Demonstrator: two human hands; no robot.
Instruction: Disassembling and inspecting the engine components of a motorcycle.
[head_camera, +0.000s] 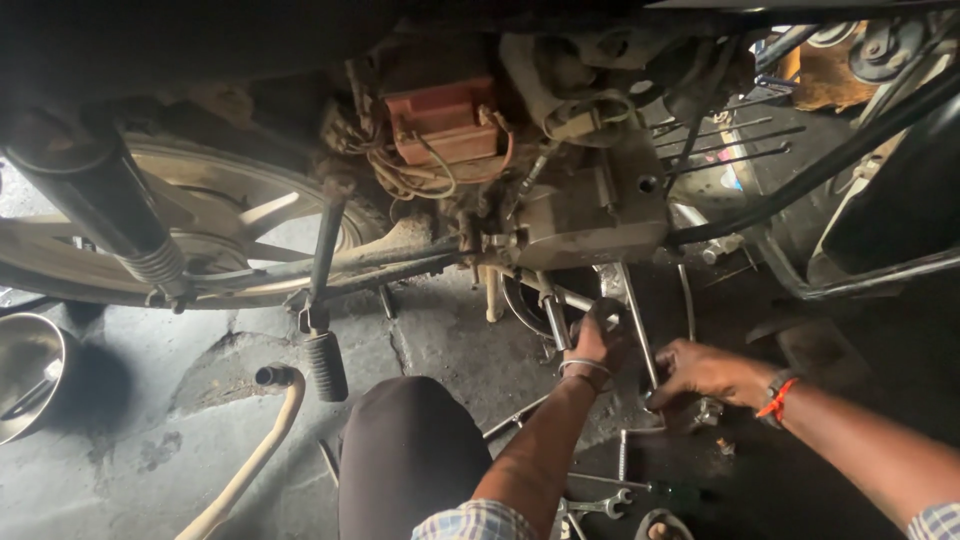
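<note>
the person crouches beside a motorcycle, both arms reaching under its engine (590, 215). the left hand (597, 343) is raised to the underside of the bike, its fingers curled shut around a dark rounded part (608, 312) just below the engine case; a metal bangle (584, 366) sits on that wrist. exactly what the part is i cannot tell, it is too dark there. the right hand (705, 372) is lower, near the floor, fingers folded down and closed over something at the foot of a thin shiny metal rod (640, 335) that slants up toward the engine; the thing under the palm is hidden. an orange and dark band (777, 397) is on that wrist.

on the wet concrete floor (150, 440) between the arms lies a combination spanner (598, 505), with a few more slim tools just beside it. the person's dark-clad knee (405, 450) is in the foreground. to the left hang a ribbed black footpeg (325, 365) and a cream hose (255, 455) with a dark end. a steel bowl (28, 375) sits at the far left, below the alloy rear wheel (215, 215) and the shock absorber (110, 205).
</note>
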